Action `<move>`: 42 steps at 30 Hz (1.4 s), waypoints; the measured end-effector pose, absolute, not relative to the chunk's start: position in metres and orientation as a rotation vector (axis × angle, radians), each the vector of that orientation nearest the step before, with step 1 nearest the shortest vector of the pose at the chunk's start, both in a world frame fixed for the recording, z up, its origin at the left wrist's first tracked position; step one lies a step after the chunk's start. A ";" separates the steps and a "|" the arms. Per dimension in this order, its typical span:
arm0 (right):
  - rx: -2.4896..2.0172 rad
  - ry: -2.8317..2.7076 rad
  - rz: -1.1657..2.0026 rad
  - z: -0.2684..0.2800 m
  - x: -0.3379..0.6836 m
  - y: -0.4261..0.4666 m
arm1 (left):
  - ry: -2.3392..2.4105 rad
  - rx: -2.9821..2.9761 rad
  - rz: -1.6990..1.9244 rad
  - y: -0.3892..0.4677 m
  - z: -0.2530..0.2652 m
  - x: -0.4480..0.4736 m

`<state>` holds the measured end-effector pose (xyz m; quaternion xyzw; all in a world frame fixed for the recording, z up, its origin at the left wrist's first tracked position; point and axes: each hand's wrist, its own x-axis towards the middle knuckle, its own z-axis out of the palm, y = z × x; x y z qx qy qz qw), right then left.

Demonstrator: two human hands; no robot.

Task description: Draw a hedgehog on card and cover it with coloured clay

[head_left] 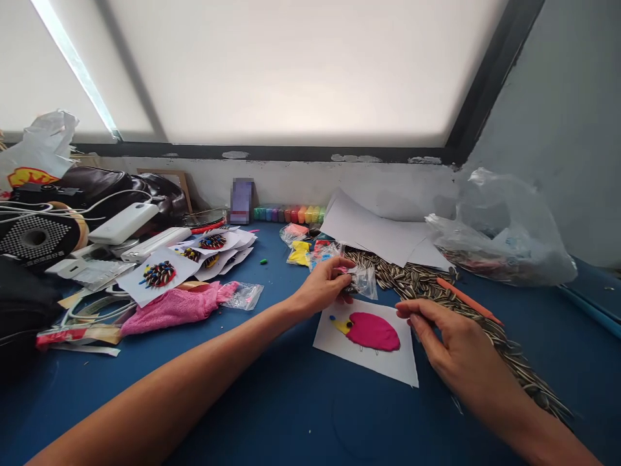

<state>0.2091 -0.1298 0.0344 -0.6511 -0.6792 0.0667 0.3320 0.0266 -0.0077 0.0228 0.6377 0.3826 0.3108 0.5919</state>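
A white paper card (388, 372) lies on the blue table, bearing a flat magenta clay body (373, 332) with a yellow clay snout (341, 326), a dark eye and a blue nose. Two small legs are drawn below the body. At the card's upper edge, my left hand (326, 283) is closed on a crinkled clear plastic bag (365, 282); the bag's contents are mostly hidden. My right hand (453, 336) hovers by the card's right edge, thumb and fingertips drawn together. Whatever may be between them is too small to make out.
Striped sunflower seeds (412, 278) spread behind and to the right, with an orange stick (470, 301) on them. White sheets (378, 230), clay packets (299, 252) and a plastic bag (509, 239) lie beyond. Finished cards (136, 285) and a pink cloth (177, 310) are left.
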 end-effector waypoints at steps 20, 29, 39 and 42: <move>-1.661 -2.018 -0.043 0.024 0.214 -0.127 | 0.861 1.493 0.734 0.003 -0.001 0.029; -1.716 -1.854 0.079 0.032 0.209 -0.131 | 0.790 1.447 0.772 -0.002 0.023 0.023; -1.648 -1.555 0.540 0.050 0.205 -0.133 | 0.448 1.433 0.614 -0.031 0.043 0.031; -1.635 -1.572 0.533 0.052 0.204 -0.133 | 0.458 1.423 0.622 -0.033 0.044 0.032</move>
